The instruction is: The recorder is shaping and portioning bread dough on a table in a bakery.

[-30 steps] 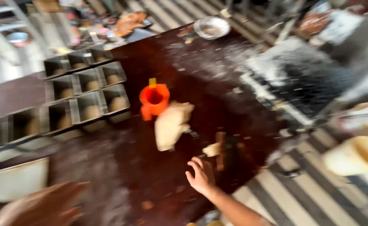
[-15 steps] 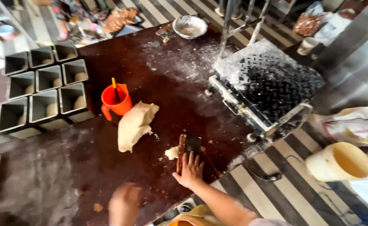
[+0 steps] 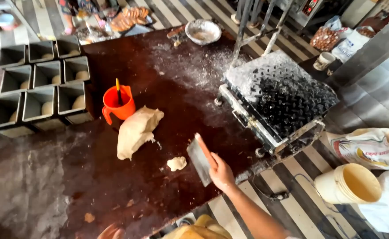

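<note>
Steel scraper: the right hand [image 3: 221,171] grips a flat dough scraper [image 3: 199,160] by its wooden handle, fingers closed around the top edge. The blade stands tilted on the table, just beside the small dough piece, so I judge it is held ready for cutting or pushing.
Left hand: only some fingertips [image 3: 110,231] show at the bottom edge of the view. I cannot tell if it is released or clenched.
Small dough piece: a little lump [image 3: 176,163] lies on the dark table [image 3: 92,177], near the blade and apart from the big mass.
Big dough: a large pale lump [image 3: 136,131] lies in the middle of the table, touching the orange cup.
Orange cup: a plastic cup [image 3: 118,105] with a stick inside stands beside the tins, close enough to reach.
Bread tins: grey metal tins [image 3: 39,84] stand in rows at the left end of the table. Several hold a dough ball already, so they seem placed there for filling.
Scale: a platform with patterned metal top [image 3: 283,95], dusted with flour, sits at the table's right end, near the working hand.
Flour bowl: a bowl [image 3: 203,31] stands at the far side, with flour spread on the wood before it.
Floor: a yellow bucket [image 3: 351,183] and a sack [image 3: 367,148] rest on the striped floor.
</note>
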